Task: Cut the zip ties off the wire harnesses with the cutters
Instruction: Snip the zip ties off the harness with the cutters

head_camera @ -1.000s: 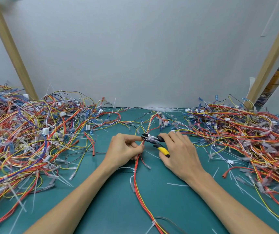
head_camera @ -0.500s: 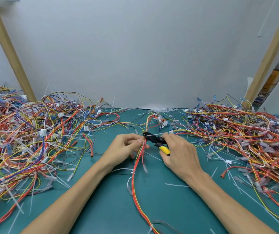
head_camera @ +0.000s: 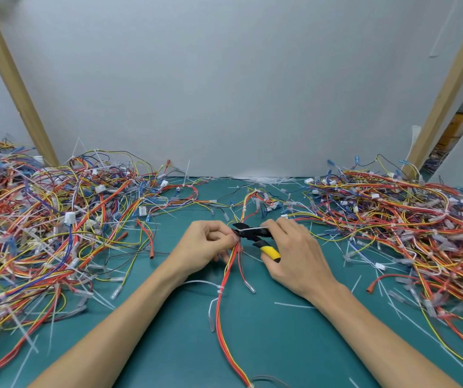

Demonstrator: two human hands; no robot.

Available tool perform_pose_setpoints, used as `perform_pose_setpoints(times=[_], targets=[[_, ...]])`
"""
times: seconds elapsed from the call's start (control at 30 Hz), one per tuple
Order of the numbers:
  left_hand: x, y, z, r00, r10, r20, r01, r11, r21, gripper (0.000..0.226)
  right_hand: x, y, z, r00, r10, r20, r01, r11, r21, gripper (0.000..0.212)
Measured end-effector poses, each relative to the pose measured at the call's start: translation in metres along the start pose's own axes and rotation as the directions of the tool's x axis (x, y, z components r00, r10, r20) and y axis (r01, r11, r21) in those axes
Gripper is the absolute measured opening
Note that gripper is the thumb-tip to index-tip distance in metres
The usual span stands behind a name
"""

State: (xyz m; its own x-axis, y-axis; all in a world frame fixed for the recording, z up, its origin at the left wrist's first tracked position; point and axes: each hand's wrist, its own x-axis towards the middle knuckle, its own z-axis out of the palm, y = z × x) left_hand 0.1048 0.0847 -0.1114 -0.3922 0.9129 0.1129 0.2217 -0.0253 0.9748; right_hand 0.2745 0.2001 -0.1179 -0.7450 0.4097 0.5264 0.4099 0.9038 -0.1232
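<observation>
Green bench (head_camera: 280,345) is carrying wire piles (head_camera: 42,219) left and right while, at centre, left hand (head_camera: 205,245) fingers (head_camera: 226,241) are pinching a red-and-yellow harness (head_camera: 224,284) steady so the right hand (head_camera: 297,253), curling round the cutters (head_camera: 255,235), is reaching its zip tie (head_camera: 248,228).

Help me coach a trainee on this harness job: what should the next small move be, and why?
Probably squeeze the cutters closed: the right hand grips their yellow handle, and the black tip sits at the white zip tie on the harness, beside where the left hand pinches the wires. Whether that tie is already cut is unclear.
</observation>
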Motion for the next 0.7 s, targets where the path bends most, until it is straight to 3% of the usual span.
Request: perform_pose_setpoints(times=[0.7], targets=[[-0.0007, -0.0015, 0.0001, 0.999, 0.019, -0.044, -0.017, 0.999, 0.044, 0.015, -0.0008, -0.0017, 0.0002, 0.997, 0.062, 0.046, -0.058, 0.994, -0.093, 0.030]])
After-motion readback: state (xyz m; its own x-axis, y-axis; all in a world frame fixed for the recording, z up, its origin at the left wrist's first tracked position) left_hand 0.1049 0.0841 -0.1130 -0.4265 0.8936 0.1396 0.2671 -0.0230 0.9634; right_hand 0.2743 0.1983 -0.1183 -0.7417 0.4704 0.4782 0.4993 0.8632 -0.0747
